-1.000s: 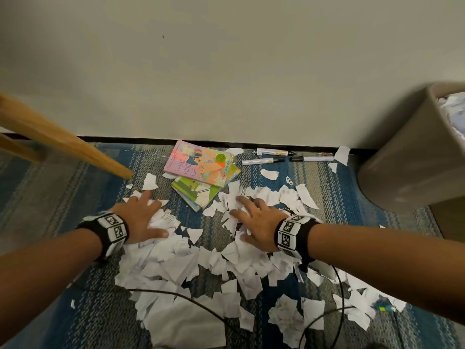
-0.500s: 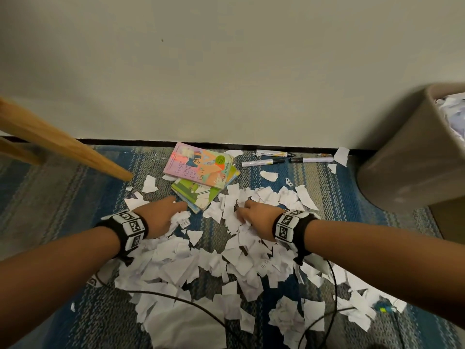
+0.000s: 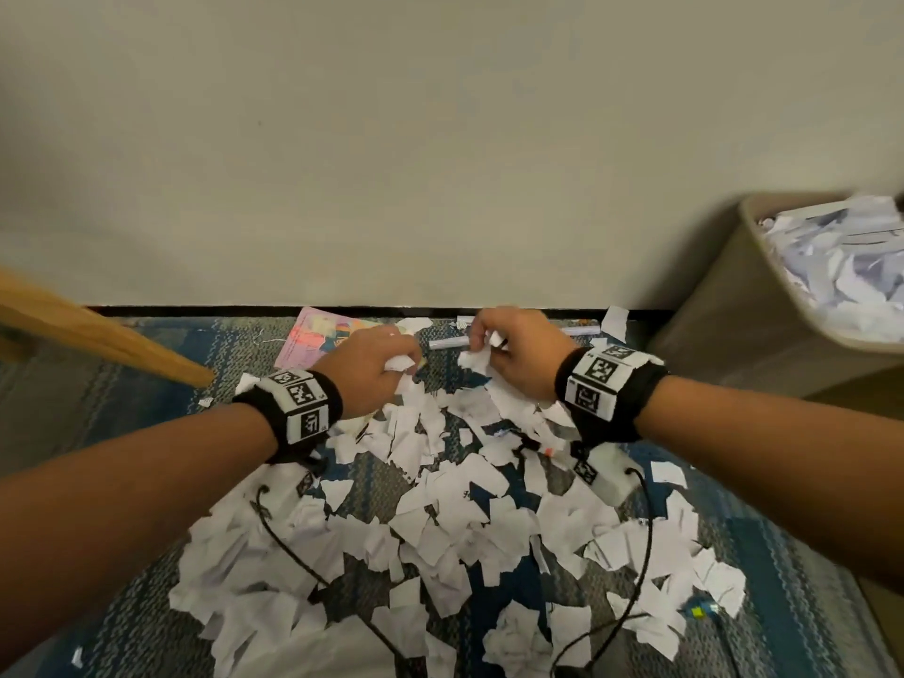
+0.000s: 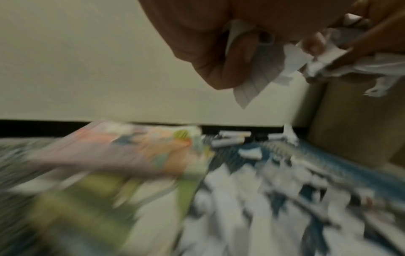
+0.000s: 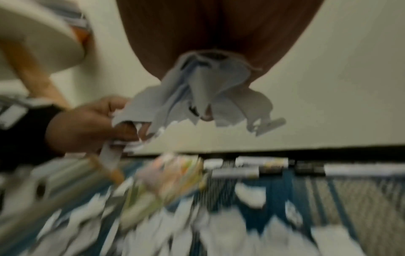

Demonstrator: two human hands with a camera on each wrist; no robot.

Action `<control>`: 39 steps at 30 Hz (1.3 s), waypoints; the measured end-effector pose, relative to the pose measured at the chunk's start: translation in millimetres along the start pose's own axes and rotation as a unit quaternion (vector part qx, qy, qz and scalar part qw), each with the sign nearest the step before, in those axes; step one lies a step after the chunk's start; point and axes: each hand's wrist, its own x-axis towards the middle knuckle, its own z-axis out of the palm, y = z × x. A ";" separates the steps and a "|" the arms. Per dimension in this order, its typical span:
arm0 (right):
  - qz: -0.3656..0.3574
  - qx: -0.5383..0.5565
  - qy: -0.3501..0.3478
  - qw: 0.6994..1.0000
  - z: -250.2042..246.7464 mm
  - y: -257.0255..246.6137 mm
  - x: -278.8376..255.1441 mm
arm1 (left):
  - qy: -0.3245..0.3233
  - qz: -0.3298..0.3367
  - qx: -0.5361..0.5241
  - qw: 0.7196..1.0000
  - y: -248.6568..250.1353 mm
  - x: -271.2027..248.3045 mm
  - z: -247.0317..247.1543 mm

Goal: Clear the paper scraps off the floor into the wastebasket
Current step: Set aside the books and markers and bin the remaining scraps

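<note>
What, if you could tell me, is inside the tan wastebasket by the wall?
The tan wastebasket already holds crumpled white and pale blue paper scraps, piled close to its rim. Whatever lies beneath that top layer is covered, and the basket's right side runs out of the frame.

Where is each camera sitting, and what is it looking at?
Head: up on the person's head, looking down at the scraps on the rug; both forearms, left hand and right hand show.
Left wrist: under the left hand, facing the wall and books.
Right wrist: under the right hand, facing the wall and markers; the left hand shows too.
All three share the books, markers and scraps.
</note>
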 end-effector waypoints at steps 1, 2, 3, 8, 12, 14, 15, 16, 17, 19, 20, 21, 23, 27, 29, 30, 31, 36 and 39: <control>0.007 0.015 0.037 0.999 -18.3 -1.0 4.1 | 0.027 0.017 -0.014 0.999 12.4 11.8 -2.9; 0.016 0.027 0.074 0.997 -37.9 -1.9 8.0 | 0.055 0.033 -0.024 0.998 25.2 23.5 -6.2; 0.026 0.034 0.115 0.992 -62.6 -1.0 9.6 | 0.079 0.042 -0.032 0.995 41.1 37.9 -9.3; 0.086 0.005 0.317 0.945 -190.2 23.4 -4.5 | 0.172 0.080 -0.065 0.980 128.5 116.1 -22.4; 0.162 -0.047 0.395 0.903 -265.6 65.6 -44.4 | 0.225 0.158 -0.069 0.959 208.9 177.4 -20.7; 0.200 -0.050 0.416 0.886 -283.8 87.0 -66.2 | 0.256 0.189 -0.089 0.944 253.6 198.9 -13.2; 0.216 -0.049 0.421 0.879 -288.8 97.5 -75.3 | 0.266 0.201 -0.102 0.937 275.2 207.3 -7.5; 0.231 -0.049 0.421 0.876 -291.8 107.7 -82.8 | 0.270 0.211 -0.112 0.933 294.8 215.0 -0.1; 0.244 -0.050 0.412 0.876 -292.3 117.4 -88.1 | 0.269 0.218 -0.117 0.931 311.8 221.6 8.3; 0.265 -0.050 0.384 0.883 -289.3 134.2 -96.7 | 0.254 0.224 -0.119 0.933 338.3 233.0 27.3; 0.271 -0.049 0.371 0.887 -286.7 142.2 -100.1 | 0.244 0.219 -0.122 0.937 347.4 238.7 37.7; 0.274 -0.042 0.358 0.892 -284.0 151.1 -102.7 | 0.232 0.208 -0.125 0.942 353.6 244.2 48.9; 0.283 -0.025 0.323 0.903 -278.8 166.3 -107.3 | 0.202 0.179 -0.134 0.953 361.0 253.2 70.5; 0.304 0.033 0.316 0.898 -277.1 182.8 -116.1 | 0.125 0.139 -0.046 0.981 360.6 259.6 104.3; 0.304 0.049 0.325 0.894 -279.1 187.0 -121.8 | 0.113 0.139 0.028 0.983 361.7 258.1 108.6; 0.298 0.060 0.328 0.895 -279.8 188.9 -124.2 | 0.125 0.142 0.041 0.981 363.0 256.0 106.9; 0.291 0.075 0.329 0.896 -280.9 188.7 -127.3 | 0.138 0.143 0.036 0.979 364.2 254.6 104.9; 0.283 0.000 0.215 0.935 -272.0 189.5 -133.6 | 0.150 0.127 0.038 0.980 360.1 257.3 105.6; 0.264 -0.128 0.084 0.952 -247.5 198.3 -132.7 | 0.043 0.089 0.131 0.986 356.3 262.5 113.2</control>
